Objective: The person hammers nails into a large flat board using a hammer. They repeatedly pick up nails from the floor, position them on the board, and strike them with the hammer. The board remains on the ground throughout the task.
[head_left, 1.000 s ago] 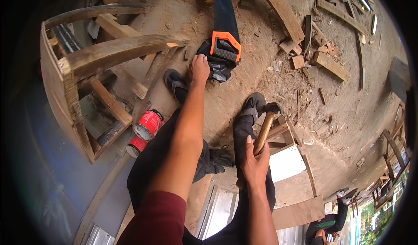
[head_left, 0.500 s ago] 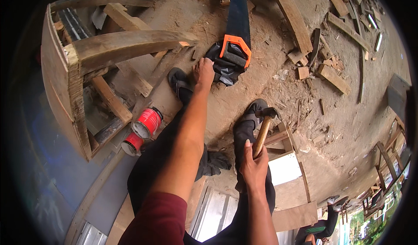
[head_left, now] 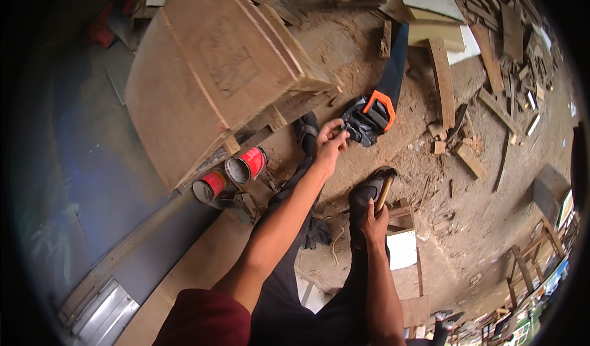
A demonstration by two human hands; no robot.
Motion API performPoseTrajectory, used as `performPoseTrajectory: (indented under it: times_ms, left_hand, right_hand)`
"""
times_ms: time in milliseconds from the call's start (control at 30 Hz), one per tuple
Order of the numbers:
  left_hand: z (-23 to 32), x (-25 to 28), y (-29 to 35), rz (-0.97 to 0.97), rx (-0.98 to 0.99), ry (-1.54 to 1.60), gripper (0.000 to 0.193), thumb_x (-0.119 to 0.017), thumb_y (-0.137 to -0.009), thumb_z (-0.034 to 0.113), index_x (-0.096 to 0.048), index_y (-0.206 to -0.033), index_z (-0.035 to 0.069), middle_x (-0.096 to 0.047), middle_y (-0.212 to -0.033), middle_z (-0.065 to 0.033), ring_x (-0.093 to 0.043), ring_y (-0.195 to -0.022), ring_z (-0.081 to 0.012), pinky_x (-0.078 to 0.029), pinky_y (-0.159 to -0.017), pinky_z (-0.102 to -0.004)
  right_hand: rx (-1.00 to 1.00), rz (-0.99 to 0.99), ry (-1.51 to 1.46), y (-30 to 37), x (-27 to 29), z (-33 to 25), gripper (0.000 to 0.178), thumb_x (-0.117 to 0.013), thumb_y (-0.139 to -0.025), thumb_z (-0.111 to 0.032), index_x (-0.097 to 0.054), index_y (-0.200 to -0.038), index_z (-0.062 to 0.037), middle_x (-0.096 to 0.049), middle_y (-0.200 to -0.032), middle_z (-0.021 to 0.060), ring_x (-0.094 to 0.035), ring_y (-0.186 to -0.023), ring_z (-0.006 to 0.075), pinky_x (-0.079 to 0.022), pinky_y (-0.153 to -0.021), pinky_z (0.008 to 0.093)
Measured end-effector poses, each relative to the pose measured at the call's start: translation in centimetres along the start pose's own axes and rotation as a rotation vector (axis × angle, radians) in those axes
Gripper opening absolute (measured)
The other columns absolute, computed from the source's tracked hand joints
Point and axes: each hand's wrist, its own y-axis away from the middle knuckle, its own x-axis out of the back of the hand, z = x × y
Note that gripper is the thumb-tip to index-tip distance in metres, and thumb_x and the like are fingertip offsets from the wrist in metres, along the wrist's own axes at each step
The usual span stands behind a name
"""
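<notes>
My right hand [head_left: 374, 224] is wrapped round the wooden handle of a hammer [head_left: 385, 192], whose dark head is beside my right shoe [head_left: 362, 193]. Forward and to the left, my left hand [head_left: 330, 145] is closed in a pinch at the edge of a black plastic bag [head_left: 364, 123]. A small dark bit shows at its fingertips, too small to name; it could be part of the bag. A handsaw with an orange-rimmed handle [head_left: 387, 105] lies against the bag, its dark blade pointing away from me.
A large wooden furniture frame with a panel [head_left: 209, 69] stands at the left. Two red cans [head_left: 247, 165] sit beside it near my left leg. Wood offcuts [head_left: 470, 161] and boards [head_left: 441, 69] litter the floor at the right. Another person's shoes [head_left: 447, 316] show at lower right.
The view has swung, and the wooden frame now shows its broad panel. My left hand has turned, its fingertips now pinched at the bag's edge. My right hand still holds the hammer.
</notes>
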Motion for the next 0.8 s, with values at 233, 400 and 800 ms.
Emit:
performPoseTrajectory:
  times_ms: [233, 400, 800]
  left_hand:
    - [19.0, -0.4, 11.0, -0.541, 0.108, 0.252, 0.042, -0.057, -0.100, 0.013, -0.053, -0.140, 0.001, -0.056, -0.088, 0.0033, -0.054, -0.084, -0.0082, -0.047, -0.072, -0.0262]
    - [29.8, 1.7, 12.9, -0.534, -0.247, 0.420, 0.015, -0.058, -0.100, 0.016, -0.059, -0.112, 0.007, -0.056, -0.098, 0.0001, -0.056, -0.089, -0.0150, -0.048, -0.077, -0.0352]
    - [46.0, 5.0, -3.9, 0.101, -0.852, -0.192, 0.018, -0.071, -0.094, 0.012, -0.073, -0.107, 0.000, -0.073, -0.106, -0.0060, -0.066, -0.101, -0.0109, -0.051, -0.090, -0.0252]
  right_hand:
    - [0.310, -0.016, 0.324, -0.1, 2.2, -1.5, 0.038, -0.059, -0.102, -0.037, -0.055, -0.091, -0.0013, -0.051, -0.063, 0.0031, -0.049, -0.050, 0.0127, -0.038, -0.044, 0.0304]
    - [0.118, -0.208, 0.066, 0.6, 3.6, -14.1, 0.029, -0.053, -0.105, -0.036, -0.050, -0.092, -0.0100, -0.043, -0.062, -0.0044, -0.041, -0.045, 0.0070, -0.034, -0.041, 0.0247]
    - [0.410, -0.259, -0.056, 5.3, -7.7, -47.5, 0.028, -0.055, -0.105, -0.035, -0.052, -0.095, -0.0089, -0.045, -0.064, -0.0054, -0.041, -0.048, 0.0031, -0.033, -0.041, 0.0213]
